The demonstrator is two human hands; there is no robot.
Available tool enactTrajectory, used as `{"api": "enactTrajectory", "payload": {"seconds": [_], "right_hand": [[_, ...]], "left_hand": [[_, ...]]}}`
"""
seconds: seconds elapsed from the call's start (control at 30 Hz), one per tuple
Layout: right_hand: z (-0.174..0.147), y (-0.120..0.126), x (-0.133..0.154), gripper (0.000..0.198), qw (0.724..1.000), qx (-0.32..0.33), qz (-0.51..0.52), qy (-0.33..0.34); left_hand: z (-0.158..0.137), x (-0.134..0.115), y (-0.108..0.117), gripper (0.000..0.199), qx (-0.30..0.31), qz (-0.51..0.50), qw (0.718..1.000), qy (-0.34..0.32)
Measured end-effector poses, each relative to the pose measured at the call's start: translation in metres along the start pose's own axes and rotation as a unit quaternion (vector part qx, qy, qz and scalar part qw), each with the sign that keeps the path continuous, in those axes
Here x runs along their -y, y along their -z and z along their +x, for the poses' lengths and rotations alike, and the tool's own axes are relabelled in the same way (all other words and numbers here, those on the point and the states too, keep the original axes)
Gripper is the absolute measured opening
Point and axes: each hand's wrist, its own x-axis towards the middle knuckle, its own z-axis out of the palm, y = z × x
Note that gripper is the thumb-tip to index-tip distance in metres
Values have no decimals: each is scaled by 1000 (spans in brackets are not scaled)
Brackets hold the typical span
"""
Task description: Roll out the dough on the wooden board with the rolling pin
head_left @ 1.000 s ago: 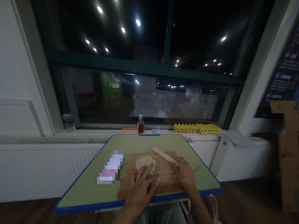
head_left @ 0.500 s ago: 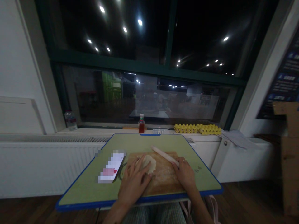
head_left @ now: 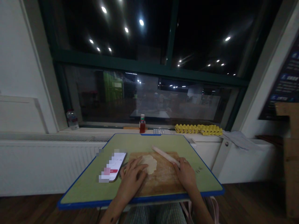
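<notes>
A thin, flattened round of dough (head_left: 150, 164) with an uneven edge lies on the wooden board (head_left: 163, 185). My left hand (head_left: 132, 176) rests palm down at the left side of the dough, fingers apart, its fingertips at or on the dough's edge; exact contact is hard to see. On the board's right side, my right hand (head_left: 186, 175) grips the near end of a pale rolling pin (head_left: 163, 153). The pin slants away to the upper left, and its far end reaches past the board's back edge. Pale flour smears show on the board.
The board sits on a small green table (head_left: 86, 193) with a blue rim. A lit phone (head_left: 116, 165) lies left of the board. On the windowsill stand a water bottle (head_left: 73, 120), a bottle of red sauce (head_left: 142, 124) and yellow egg trays (head_left: 198, 129). Cardboard (head_left: 291, 161) stands at far right.
My left hand has drawn back left off the dough, so more of the round shows. My right hand and the rolling pin stay nearly the same. The whole view has shifted slightly.
</notes>
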Motion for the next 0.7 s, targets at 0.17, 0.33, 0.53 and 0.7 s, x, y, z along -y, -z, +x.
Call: {"api": "enactTrajectory", "payload": {"seconds": [0.17, 0.33, 0.53, 0.7], "right_hand": [[0, 2, 2, 33, 1000, 0, -6, -4], [-2, 4, 3, 34, 1000, 2, -6, 0], [-1, 3, 2, 34, 1000, 5, -5, -8], [-2, 5, 4, 32, 1000, 4, 1, -6]], "left_hand": [[-1, -2, 1, 45, -15, 35, 999, 22], [-4, -5, -5, 50, 31, 57, 998, -2], [-9, -11, -1, 40, 20, 73, 997, 2], [-8, -10, 7, 40, 55, 74, 996, 12]]}}
